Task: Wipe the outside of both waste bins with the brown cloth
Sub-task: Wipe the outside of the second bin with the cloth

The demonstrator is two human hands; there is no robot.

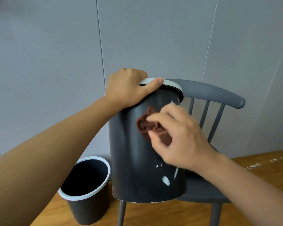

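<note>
My left hand [127, 88] grips the bin [147, 152] rim; right hand [178, 137] presses the cloth [147, 126] mid-wall — white smears [166, 180] lie below it.

Single head-worn view, wide-angle, looking forward and slightly down from above both forearms. Close in: left hand [129, 86] and right hand [178, 136] near the middle of the frame, the raised grey bin [137, 160] filling the centre. Beyond it a grey chair [219, 93] and a grey panelled wall [55, 46], faced almost square-on. Wooden floor [260, 163] at the lower edge, second bin [88, 207] low left. Straight lines bowed toward the edges.
</note>
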